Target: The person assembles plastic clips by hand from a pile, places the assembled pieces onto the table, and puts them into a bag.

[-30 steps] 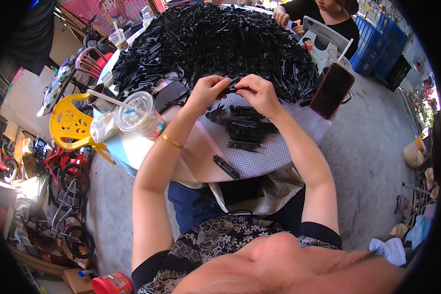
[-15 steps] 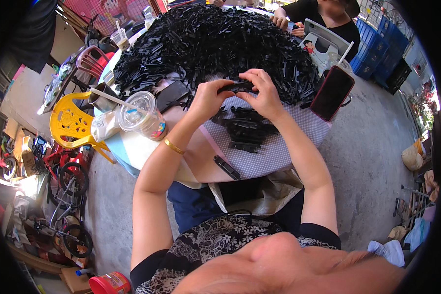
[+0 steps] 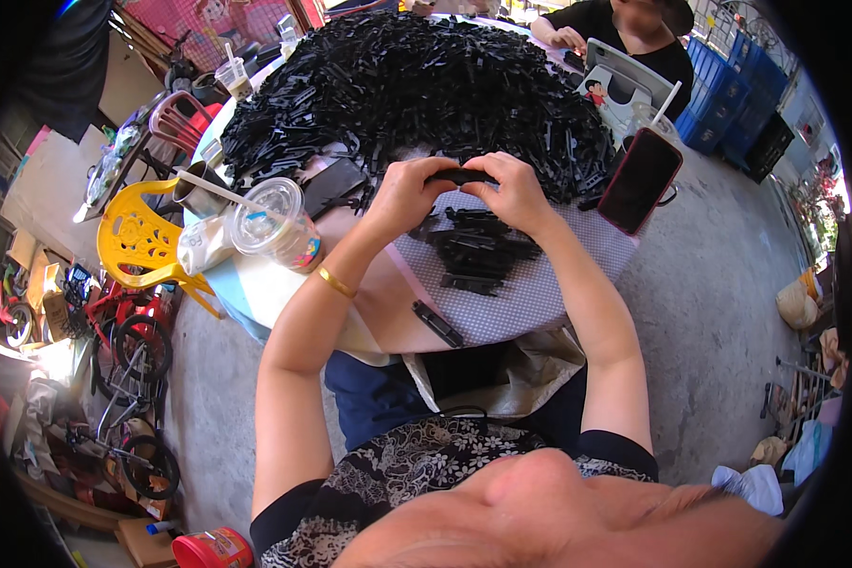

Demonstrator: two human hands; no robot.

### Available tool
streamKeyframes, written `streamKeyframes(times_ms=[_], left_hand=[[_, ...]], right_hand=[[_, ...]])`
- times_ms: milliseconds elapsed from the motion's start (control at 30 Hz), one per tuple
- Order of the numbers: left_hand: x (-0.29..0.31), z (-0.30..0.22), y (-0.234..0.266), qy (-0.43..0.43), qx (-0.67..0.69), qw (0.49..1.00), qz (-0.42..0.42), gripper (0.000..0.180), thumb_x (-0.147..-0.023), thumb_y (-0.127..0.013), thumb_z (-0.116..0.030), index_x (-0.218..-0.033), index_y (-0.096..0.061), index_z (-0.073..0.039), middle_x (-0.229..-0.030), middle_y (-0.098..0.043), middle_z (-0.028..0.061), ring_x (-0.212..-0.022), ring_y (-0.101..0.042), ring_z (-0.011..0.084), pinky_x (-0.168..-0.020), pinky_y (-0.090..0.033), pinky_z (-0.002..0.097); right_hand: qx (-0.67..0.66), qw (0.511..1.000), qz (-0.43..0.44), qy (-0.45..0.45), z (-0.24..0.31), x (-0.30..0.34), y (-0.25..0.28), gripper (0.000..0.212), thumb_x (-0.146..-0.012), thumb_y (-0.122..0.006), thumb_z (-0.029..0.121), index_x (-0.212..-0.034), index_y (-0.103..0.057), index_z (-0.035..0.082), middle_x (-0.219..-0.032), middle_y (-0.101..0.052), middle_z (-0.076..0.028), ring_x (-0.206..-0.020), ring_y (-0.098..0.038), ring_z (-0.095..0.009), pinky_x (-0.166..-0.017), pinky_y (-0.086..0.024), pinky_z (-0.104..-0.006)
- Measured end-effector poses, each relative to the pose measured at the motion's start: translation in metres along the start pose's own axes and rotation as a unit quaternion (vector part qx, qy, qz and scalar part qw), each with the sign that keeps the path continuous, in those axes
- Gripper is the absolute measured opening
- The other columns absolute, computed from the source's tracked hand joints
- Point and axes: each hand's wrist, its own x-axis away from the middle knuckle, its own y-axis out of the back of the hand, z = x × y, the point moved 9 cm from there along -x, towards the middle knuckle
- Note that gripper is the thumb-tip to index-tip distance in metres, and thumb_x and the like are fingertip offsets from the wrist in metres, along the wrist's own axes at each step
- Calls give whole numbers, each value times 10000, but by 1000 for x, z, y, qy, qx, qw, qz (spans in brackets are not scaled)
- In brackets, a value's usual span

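Observation:
Between my two hands, a long narrow black plastic piece (image 3: 461, 176) is held level over the table. My left hand (image 3: 407, 197) pinches its left end, thumb below and fingers on top. At the other end my right hand (image 3: 513, 194) grips it the same way. Just beyond my fingers rises a big heap of similar black plastic pieces (image 3: 398, 85). Below my hands lies a smaller stack of black pieces (image 3: 478, 248), roughly side by side. One single black piece (image 3: 437, 324) rests by the near table edge.
A lidded plastic cup (image 3: 275, 232) with a straw stands left, beside a metal mug (image 3: 199, 189). A phone (image 3: 641, 180) leans upright on the right. Across the table a person (image 3: 634, 47) sits behind a grey stand. A yellow chair (image 3: 137, 232) touches the table's left side.
My right fingers have come down and closed over the black piece, which now sits level between both hands. The person across has shifted a hand.

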Motion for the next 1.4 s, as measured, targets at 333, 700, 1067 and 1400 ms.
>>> streamKeyframes(times_ms=[333,700,1067,1400], left_hand=[[16,16,29,79,-180,978,66,764,-651,-750,-335,-1262,-422,-14,-1153,-517,228,-1060,-487,380,-902,-412,404],[70,62,-8,162,-250,951,88,639,-871,-506,-309,-1343,-246,35,-1368,-193,348,-1288,-168,484,-1058,-209,463],[-7,54,-48,26,-131,991,-13,537,-839,-540,-220,-1262,-368,63,-1245,-393,341,-1205,-345,459,-1005,-301,462],[-8,62,-16,-39,-187,981,18,331,-704,-498,56,-973,-641,-76,-1083,-585,108,-1012,-508,312,-894,-420,372]], right_hand=[[-108,982,68,-139,-32,6,-15,212,-704,-720,156,-852,-658,17,-717,-645,-95,-618,-594,-171,-583,-463,-274],[-149,937,280,-149,-29,20,-38,269,-670,-725,228,-776,-638,-4,-687,-627,-79,-629,-573,-135,-598,-456,-264],[-260,881,254,-303,-53,32,-51,309,-822,-636,323,-750,-619,23,-616,-584,-13,-533,-539,-83,-464,-433,-233],[125,978,110,-129,-43,12,-25,285,-722,-689,327,-806,-650,58,-726,-616,-103,-706,-611,-266,-657,-490,-365]])
